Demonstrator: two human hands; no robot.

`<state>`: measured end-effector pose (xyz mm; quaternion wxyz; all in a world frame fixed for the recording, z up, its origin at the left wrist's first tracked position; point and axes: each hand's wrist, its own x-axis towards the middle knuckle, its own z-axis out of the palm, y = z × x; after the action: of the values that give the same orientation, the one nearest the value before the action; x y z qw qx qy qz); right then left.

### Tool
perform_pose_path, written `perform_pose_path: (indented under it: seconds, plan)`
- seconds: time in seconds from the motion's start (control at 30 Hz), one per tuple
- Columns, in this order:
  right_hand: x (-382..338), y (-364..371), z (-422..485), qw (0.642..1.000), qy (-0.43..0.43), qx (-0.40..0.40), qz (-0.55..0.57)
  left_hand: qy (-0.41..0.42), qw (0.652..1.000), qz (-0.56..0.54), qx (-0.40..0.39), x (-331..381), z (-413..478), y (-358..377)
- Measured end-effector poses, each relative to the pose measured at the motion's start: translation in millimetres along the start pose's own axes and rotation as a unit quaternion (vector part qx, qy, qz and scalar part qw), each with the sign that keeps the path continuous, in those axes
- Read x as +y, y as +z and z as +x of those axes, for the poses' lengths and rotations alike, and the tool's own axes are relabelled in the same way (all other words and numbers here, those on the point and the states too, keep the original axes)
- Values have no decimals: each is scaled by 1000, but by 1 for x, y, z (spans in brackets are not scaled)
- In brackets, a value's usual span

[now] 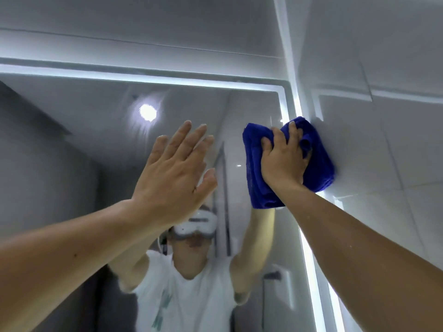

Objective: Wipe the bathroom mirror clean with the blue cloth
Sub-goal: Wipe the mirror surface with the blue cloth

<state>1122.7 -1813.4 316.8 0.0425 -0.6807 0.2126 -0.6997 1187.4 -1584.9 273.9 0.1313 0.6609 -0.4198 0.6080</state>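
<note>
Bathroom mirror (251,109) with lit border (292,101), beside a tiled wall (383,144).
Blue cloth (255,168) bunched at the mirror's right edge, right hand (282,161) fingers clamped on it; left hand (172,171) raised to its left, fingers straight, slightly apart.

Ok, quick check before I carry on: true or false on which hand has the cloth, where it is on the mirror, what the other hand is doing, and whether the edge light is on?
1. The right hand grips the blue cloth. True.
2. The cloth is pressed at the left edge of the mirror. False: it is at the right edge, where the mirror meets the tiled wall.
3. The left hand is raised with fingers straight and holds nothing. True.
4. The lit strip bordering the mirror is switched off. False: it glows white.
</note>
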Motion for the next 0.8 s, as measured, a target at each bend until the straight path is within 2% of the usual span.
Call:
perform_pose_path:
  seconds: [0.1, 0.43, 0.53, 0.67, 0.8]
  plan:
    - [2, 1, 10, 1000, -22, 11, -7, 10, 1000, -13, 1, -3, 10, -6]
    - [-20, -14, 125, 993, -100, -57, 5, 26, 999, -3, 39, -12, 52, -15]
    - [-36, -14, 142, 991, -125, -50, -21, 18, 998, 2, 61, -22, 58, -22]
    - [-80, -1, 125, 966, -248, -67, -37, 21, 996, -3, 81, -28, 57, -30]
    - [-100, 5, 88, 921, -358, -156, 8, 4, 997, -6, 74, -28, 61, -28]
